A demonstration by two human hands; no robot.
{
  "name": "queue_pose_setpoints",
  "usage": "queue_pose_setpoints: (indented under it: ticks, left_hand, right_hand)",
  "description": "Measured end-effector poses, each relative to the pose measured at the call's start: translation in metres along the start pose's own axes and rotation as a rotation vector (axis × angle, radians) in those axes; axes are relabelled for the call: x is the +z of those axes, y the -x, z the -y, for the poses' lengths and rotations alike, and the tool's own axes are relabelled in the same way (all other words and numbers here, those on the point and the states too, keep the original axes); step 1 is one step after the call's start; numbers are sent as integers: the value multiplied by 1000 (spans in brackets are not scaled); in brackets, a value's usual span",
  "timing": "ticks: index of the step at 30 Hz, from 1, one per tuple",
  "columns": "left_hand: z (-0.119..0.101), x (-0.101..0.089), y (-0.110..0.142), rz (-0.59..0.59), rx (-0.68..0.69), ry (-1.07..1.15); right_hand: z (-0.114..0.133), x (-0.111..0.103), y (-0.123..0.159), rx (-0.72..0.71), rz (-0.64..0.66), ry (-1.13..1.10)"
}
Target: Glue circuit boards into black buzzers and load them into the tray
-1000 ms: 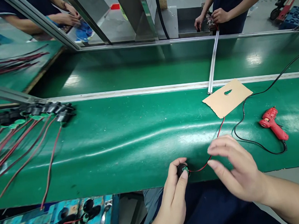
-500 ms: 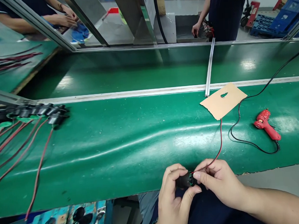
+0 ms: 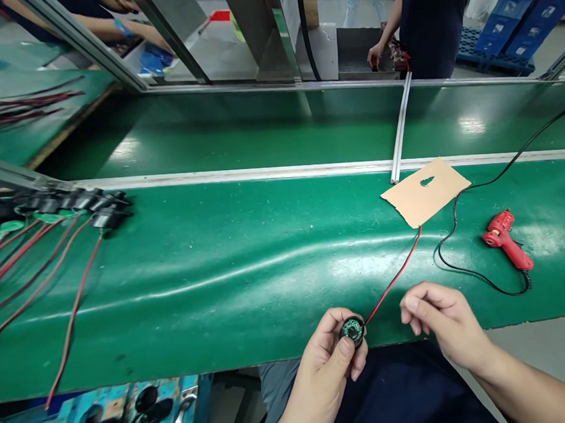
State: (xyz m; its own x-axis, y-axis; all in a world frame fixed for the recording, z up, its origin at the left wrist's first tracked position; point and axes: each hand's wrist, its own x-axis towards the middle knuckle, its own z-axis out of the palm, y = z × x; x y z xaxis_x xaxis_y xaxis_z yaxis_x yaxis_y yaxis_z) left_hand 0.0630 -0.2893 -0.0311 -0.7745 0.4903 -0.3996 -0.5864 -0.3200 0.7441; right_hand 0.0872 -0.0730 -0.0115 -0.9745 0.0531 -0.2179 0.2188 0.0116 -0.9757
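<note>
My left hand point(image 3: 328, 368) is closed around a black cylindrical part point(image 3: 352, 330). The part's round end with a green circuit board faces up towards me. From its edge a thin red wire point(image 3: 393, 282) runs up to a piece of brown cardboard point(image 3: 425, 196) on the green bench, where its far end goes out of sight. Apart from the part and the wire, to their right, my right hand point(image 3: 442, 320) hangs over the bench's front edge. Its fingers are curled in with the thumb against them, and nothing shows in them. A red glue gun point(image 3: 507, 239) lies beyond it.
At the left lies a row of black parts point(image 3: 105, 216) with red wires trailing forward. Below the bench edge, a blue tray point(image 3: 178, 390) holds black parts and a metal tool. A black cable point(image 3: 513, 156) loops across the right. Other people work behind the metal frame point(image 3: 256, 87).
My right hand has let go of the wire by the black part and moved right. My left hand has turned the part so its circuit board end faces up. The wire now runs straighter.
</note>
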Motion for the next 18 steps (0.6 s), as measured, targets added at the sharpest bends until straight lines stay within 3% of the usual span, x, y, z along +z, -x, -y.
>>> queue_pose_setpoints:
  ticks: [3,7,11,18]
  left_hand:
    - [-4,2,-1,10,-19,114]
    - [-6,4,-1,73,-74,263]
    - [-7,3,1,107,-89,322]
    - [-25,-11,19,42,52,356]
  right_hand:
    - [-1,-10,1,9,-52,-22]
    - [2,-4,0,14,49,107]
    - [13,13,-6,-72,146,205]
    - [31,24,-22,-193,233,292]
